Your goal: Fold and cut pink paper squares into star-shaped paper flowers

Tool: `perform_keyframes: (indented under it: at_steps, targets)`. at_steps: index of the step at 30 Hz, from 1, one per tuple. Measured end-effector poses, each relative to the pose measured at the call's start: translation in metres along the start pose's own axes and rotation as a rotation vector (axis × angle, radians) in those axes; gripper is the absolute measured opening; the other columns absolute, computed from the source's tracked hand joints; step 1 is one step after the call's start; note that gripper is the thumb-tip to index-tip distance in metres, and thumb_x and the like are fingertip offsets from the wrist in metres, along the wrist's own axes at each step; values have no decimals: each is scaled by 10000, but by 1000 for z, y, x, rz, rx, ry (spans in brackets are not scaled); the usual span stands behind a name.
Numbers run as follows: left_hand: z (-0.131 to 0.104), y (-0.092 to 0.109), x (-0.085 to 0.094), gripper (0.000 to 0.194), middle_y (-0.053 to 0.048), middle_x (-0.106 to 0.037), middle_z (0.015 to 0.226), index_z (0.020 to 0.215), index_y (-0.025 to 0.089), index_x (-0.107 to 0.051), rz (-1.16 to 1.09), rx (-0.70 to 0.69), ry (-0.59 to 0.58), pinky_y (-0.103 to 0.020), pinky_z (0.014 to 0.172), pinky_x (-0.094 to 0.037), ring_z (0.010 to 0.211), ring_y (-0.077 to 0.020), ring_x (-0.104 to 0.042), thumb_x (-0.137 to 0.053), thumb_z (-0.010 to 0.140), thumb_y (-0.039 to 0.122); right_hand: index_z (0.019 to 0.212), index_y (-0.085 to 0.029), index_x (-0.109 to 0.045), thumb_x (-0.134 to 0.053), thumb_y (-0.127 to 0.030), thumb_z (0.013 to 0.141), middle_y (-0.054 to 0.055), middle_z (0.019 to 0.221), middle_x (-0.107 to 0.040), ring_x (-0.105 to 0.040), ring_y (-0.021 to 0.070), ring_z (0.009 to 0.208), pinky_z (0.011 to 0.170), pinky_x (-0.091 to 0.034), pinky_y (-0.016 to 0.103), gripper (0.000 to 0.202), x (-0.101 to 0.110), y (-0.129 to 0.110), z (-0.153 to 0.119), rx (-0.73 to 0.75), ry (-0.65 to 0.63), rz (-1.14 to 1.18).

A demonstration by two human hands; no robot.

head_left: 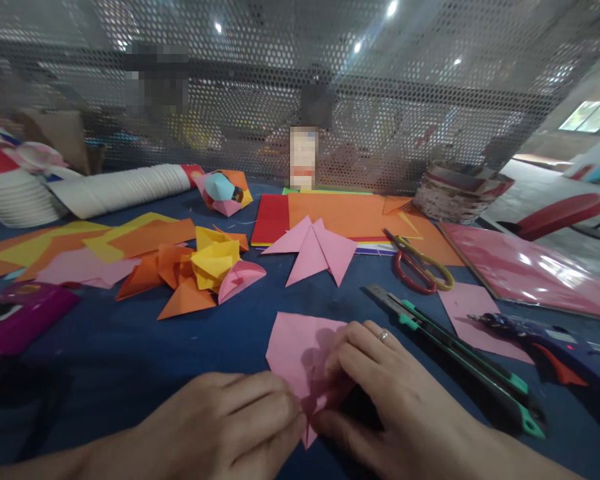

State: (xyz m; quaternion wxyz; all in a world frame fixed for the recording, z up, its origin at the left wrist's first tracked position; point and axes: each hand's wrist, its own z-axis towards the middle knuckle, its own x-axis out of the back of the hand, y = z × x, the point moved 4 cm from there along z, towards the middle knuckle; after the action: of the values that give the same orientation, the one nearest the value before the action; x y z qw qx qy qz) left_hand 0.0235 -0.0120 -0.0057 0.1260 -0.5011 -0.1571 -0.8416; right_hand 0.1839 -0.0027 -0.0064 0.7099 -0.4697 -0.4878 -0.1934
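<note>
A pink paper sheet (293, 343) lies at the front centre of the blue table, its near part creased and narrowing to a point between my hands. My left hand (235, 417) is closed on its lower left edge. On the right side my right hand (370, 373), with a ring on one finger, pinches the paper's near right part. Its thumb sits close to the left fingertips. Just beyond lies folded pink paper (315, 250) with several points. Left of that sit folded orange (187, 297) and yellow (215, 260) pieces with a pink cone.
A green-and-black cutter (455, 350), scissors (423, 267) and a glue gun (530, 333) lie to the right. Coloured sheets (335, 213) are stacked behind. Paper cups (130, 190) and a purple object (30, 317) are at left. A basket (460, 193) stands by the mesh partition.
</note>
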Motion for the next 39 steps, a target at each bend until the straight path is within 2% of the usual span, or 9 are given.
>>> perform_keyframes:
  at_steps: [2,4,7,11,13,18,25,35,39]
  targets:
    - [-1,0,1,299,24,-669,743,817,188,-597,8,3,-4,-154,645,-506,681,-102,-638,-339,962,146,851,-222,-533,-682,-190,736,-9,886,-582,-513,194,860,764,-383,351,192,0,1,-1,-32,24,54]
    - [-1,1,1,292,21,-678,767,850,190,-602,13,-3,-16,-163,633,-506,678,-107,-638,-335,962,147,958,-254,-520,-699,-128,699,-49,866,-594,-532,164,838,791,-377,329,338,0,3,-3,-54,61,127]
    - [-2,3,2,281,17,-683,784,911,190,-608,17,-17,-24,-166,636,-503,682,-110,-638,-336,959,139,1082,-328,-482,-702,-103,713,-94,885,-601,-546,127,837,807,-368,292,484,-1,6,-4,-47,97,192]
    - [-4,3,2,292,10,-688,805,948,189,-615,14,-51,-18,-170,660,-499,707,-111,-635,-327,963,147,941,-292,-537,-601,-174,853,-76,902,-606,-544,125,859,768,-363,282,161,-4,8,-1,-23,37,174]
    - [-5,2,1,325,2,-694,820,973,182,-620,22,-63,3,-185,655,-497,713,-115,-633,-296,975,163,861,-260,-541,-556,-194,890,-57,881,-601,-537,135,846,753,-358,293,74,-5,8,0,-22,21,134]
    - [-5,2,3,458,-8,-710,855,963,163,-638,-7,-183,60,-208,560,-460,704,-114,-627,-182,1001,184,806,-223,-519,-514,-171,899,-30,838,-582,-511,152,790,716,-342,310,106,-6,6,2,-1,44,14]
    - [-8,-2,6,477,0,-716,945,1048,178,-642,-6,-187,0,-230,581,-464,765,-121,-630,-182,1010,300,782,-186,-519,-528,-114,860,14,810,-571,-480,175,731,667,-339,321,107,-6,1,4,52,67,-102]
    - [-8,-2,7,289,4,-709,967,1068,203,-623,-5,-165,-49,-204,598,-487,782,-128,-631,-382,950,309,782,-180,-516,-564,-99,831,16,794,-561,-463,175,712,652,-335,316,106,-9,1,3,27,69,-157]
    - [-10,0,6,306,-13,-707,933,1052,184,-615,-10,-168,-33,-232,569,-488,733,-141,-627,-343,945,271,795,-178,-516,-523,-90,846,24,813,-559,-464,178,722,658,-333,321,102,-9,0,3,7,35,-171]
